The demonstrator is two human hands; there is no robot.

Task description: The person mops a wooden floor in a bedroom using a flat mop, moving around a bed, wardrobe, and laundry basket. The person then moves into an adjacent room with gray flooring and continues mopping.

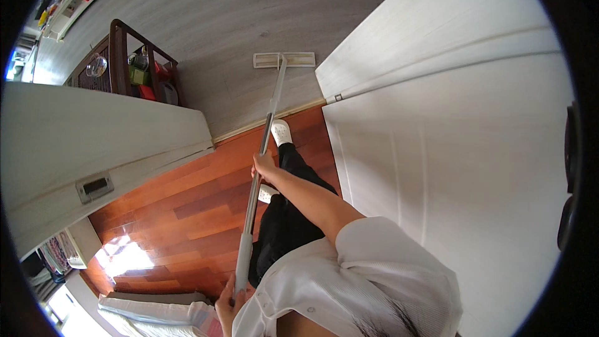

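Note:
A flat mop with a white rectangular head (284, 60) and a long pole (253, 201) runs up the middle of the view. Its head rests on the grey wood-look floor (234, 23), just past the doorway. My right hand (264, 166) is wrapped around the metal middle of the pole. Lower down, at the near end of the white grip (243, 257), my left hand (230, 306) holds the handle, partly cut off by the picture's bottom edge. A white clog (281, 132) stands close to the pole near the threshold, with the other clog (267, 193) behind it.
A white door (398, 140) is on the right, and a white wall edge with a metal strike plate (95, 187) on the left. A pale threshold strip (243, 129) borders the reddish wood floor (201, 206). Beyond stands a dark wooden rack (119, 56) holding items. A bed (154, 313) lies lower left.

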